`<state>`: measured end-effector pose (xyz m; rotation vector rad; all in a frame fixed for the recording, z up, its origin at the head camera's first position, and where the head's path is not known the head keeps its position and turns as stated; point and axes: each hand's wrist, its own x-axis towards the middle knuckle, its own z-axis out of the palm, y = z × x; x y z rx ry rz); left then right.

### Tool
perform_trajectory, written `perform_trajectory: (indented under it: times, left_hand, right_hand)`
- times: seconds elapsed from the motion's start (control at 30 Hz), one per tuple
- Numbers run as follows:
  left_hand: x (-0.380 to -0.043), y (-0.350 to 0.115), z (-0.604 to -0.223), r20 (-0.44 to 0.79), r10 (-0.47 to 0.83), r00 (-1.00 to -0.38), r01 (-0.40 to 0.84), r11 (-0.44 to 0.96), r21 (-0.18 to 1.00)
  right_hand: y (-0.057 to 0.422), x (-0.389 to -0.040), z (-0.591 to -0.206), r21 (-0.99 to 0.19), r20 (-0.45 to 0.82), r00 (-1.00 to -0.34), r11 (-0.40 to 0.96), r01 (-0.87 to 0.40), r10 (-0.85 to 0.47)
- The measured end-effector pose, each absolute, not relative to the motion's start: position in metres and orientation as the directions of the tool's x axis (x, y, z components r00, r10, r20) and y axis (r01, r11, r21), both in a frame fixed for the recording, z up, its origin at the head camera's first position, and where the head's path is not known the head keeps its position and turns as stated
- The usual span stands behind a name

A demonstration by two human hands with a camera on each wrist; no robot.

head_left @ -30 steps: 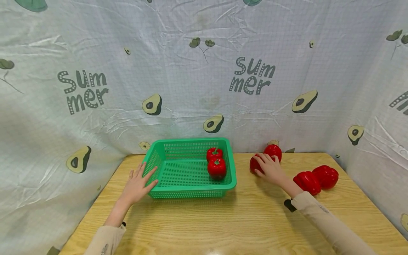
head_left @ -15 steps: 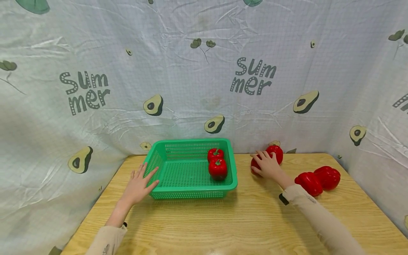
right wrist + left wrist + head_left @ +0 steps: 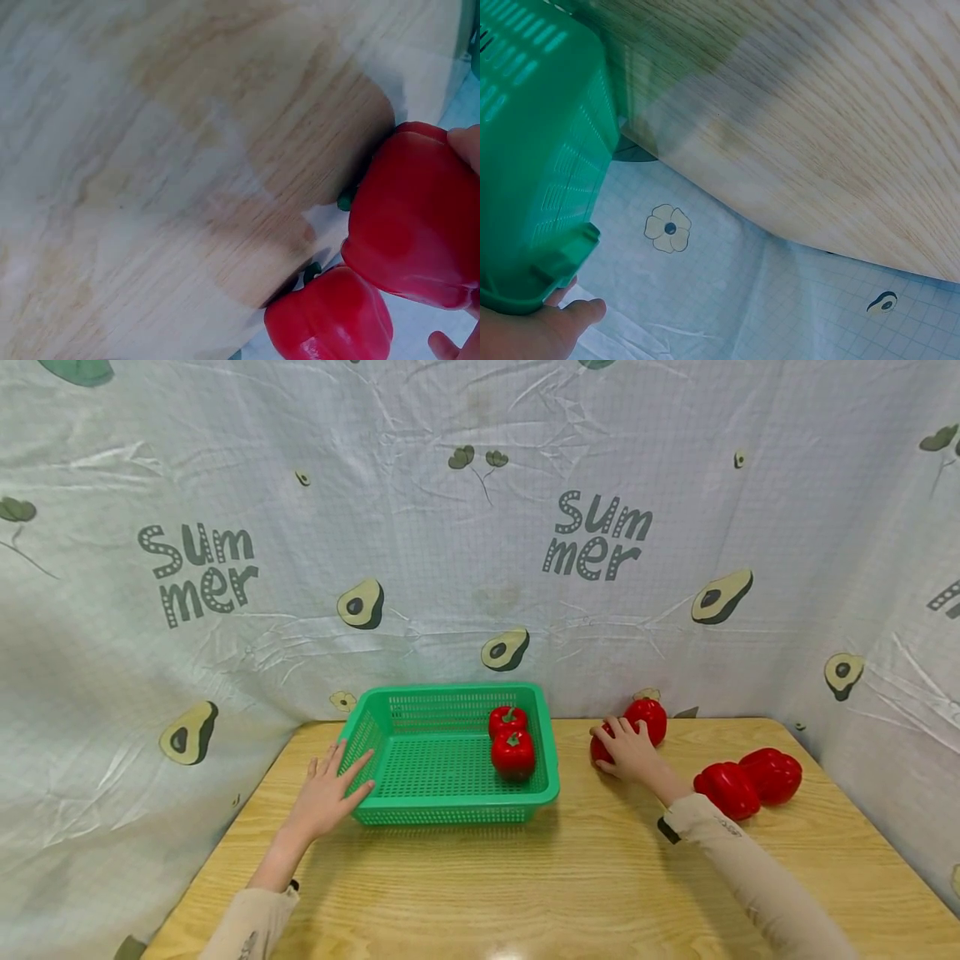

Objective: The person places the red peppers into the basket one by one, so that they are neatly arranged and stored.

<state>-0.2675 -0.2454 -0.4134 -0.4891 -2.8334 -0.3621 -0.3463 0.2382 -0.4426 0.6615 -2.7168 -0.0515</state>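
Note:
My left hand (image 3: 318, 802) rests with spread, straight fingers at the near left corner of a green plastic basket (image 3: 450, 804). In the left wrist view, its fingertips touch the basket's rim from outside. Two red bell peppers (image 3: 513, 757) stand inside the basket on the right, stems up. On the table to the right, my right hand (image 3: 633, 754) grips another red bell pepper (image 3: 420, 217), its fingers on both sides of it; the hand hides much of this one in the head view. Right behind it lies a further bell pepper (image 3: 330, 315).
Two more red bell peppers (image 3: 727, 791) lie side by side farther right on the wooden table (image 3: 487, 893). A printed white cloth (image 3: 450, 552) hangs along the back and sides of the table.
My right hand and forearm have shifted slightly left, and the fingers lie further over the bell pepper. The left hand and the basket stay put.

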Motion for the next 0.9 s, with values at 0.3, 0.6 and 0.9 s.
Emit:
perform_trajectory:
  times: [0.3, 0.6, 0.9]
  left_hand:
    - [-0.268, -0.245, -0.411, 0.271, 0.296, -0.916, 0.357, 0.910, 0.210]
    - [-0.267, -0.246, -0.413, 0.276, 0.296, -0.915, 0.354, 0.915, 0.192]
    - [-0.268, -0.245, -0.413, 0.282, 0.296, -0.913, 0.356, 0.914, 0.193]
  right_hand:
    - [0.241, -0.341, -0.444, 0.180, 0.380, -0.781, 0.868, -0.463, -0.496]
    - [0.245, -0.334, -0.443, 0.283, 0.409, -0.748, 0.851, -0.442, -0.523]
    - [0.249, -0.325, -0.440, 0.303, 0.396, -0.751, 0.848, -0.435, -0.528]
